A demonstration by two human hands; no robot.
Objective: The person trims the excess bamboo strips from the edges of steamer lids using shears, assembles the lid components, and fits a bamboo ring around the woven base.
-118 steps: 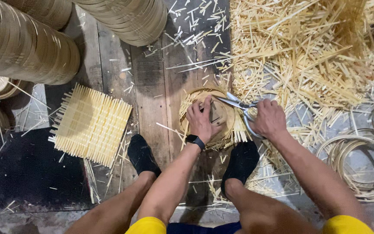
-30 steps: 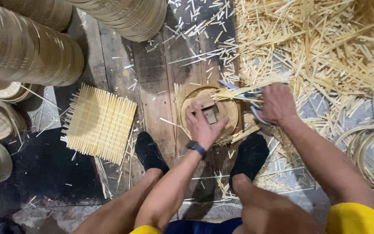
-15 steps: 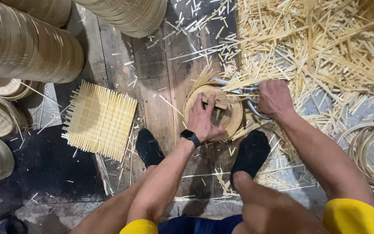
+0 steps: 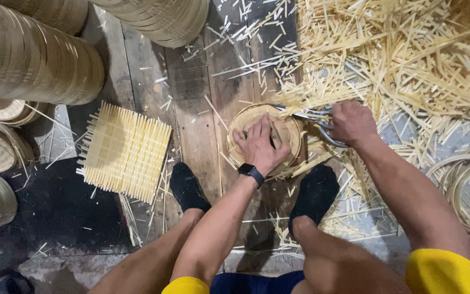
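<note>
Round bamboo tray (image 4: 289, 128) is being pinned flat to the plank floor (image 4: 191, 98) by the spread left hand (image 4: 260, 146), steadying its rim while the right hand (image 4: 351, 122), fist closed around scissors (image 4: 315, 117), is trimming.

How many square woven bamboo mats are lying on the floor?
1. The square woven mat lies on the floorboards, left of the left hand. Others may be hidden under the bamboo strips.
</note>
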